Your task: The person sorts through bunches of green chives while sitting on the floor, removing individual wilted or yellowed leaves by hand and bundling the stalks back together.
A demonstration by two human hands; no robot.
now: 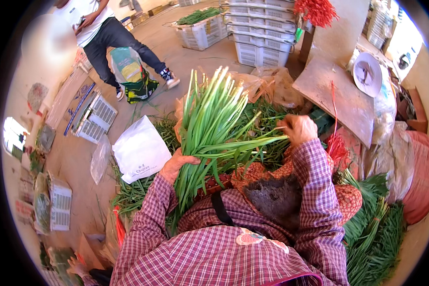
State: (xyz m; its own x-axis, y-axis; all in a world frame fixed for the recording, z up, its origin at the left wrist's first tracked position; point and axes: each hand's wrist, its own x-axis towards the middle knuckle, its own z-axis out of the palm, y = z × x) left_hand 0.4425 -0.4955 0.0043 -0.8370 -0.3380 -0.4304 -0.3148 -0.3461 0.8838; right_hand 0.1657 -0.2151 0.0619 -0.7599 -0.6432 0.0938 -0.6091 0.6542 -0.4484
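Observation:
My left hand grips a thick bunch of garlic chives, its pale cut ends pointing away from me and the green leaves trailing towards my lap. Off to the right, my right hand has its fingers curled together around the tip of a thin stalk. A few chives branch off sideways from the bunch, and their ends reach just below those fingers. Loose green leaves and trimmings lie in a heap beneath the bunch. A white plastic bag with printing rests on the heap, left of my left hand.
Tied chives lie at my right, below red tying strips and a tilted board. Stacked white crates and a chive-filled crate stand ahead. A person stands by a green bag. Another person's hand shows at lower left.

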